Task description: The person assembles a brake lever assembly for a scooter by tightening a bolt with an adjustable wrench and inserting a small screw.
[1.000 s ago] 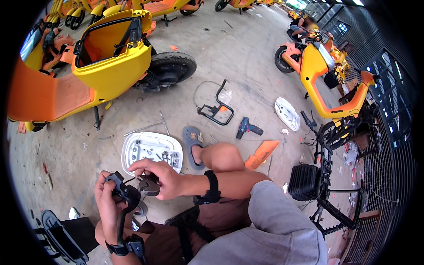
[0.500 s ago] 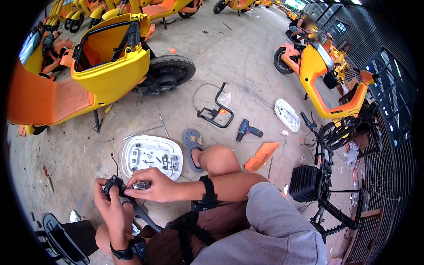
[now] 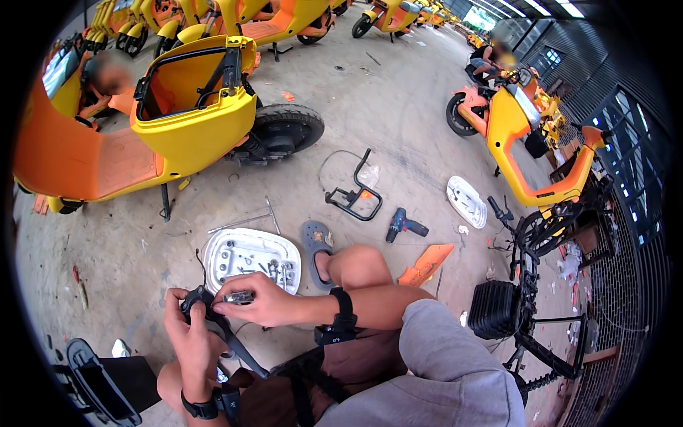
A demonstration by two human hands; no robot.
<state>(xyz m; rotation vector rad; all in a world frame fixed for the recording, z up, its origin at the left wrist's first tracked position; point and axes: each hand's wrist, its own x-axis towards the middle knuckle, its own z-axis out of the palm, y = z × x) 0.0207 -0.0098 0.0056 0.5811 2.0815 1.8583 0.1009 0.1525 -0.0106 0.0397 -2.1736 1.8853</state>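
My left hand (image 3: 186, 334) is closed around the black housing of a brake lever (image 3: 243, 349), whose long lever slants down toward my lap. Close against it on the right, my right hand (image 3: 267, 302) pinches a short silver metal piece (image 3: 240, 297) between thumb and fingers; its exact kind is not clear. A thin dark cable rises from the housing. Just beyond my hands, a white tray-like plastic cover (image 3: 213, 257) lies on the floor, holding several bolts, nuts and small metal parts. My right hand overlaps its near edge.
A yellow and orange scooter (image 3: 196, 128) stands at the far left, with a person behind it. Ahead lie a black tubular frame (image 3: 356, 203), a cordless drill (image 3: 405, 224) and an orange panel (image 3: 425, 265). To the right are another scooter (image 3: 519, 156) and a bare black frame (image 3: 530, 285).
The whole view has shifted, so everything sits slightly lower and further right. Both hands keep their grip on the brake lever and the metal piece, with little movement between them.
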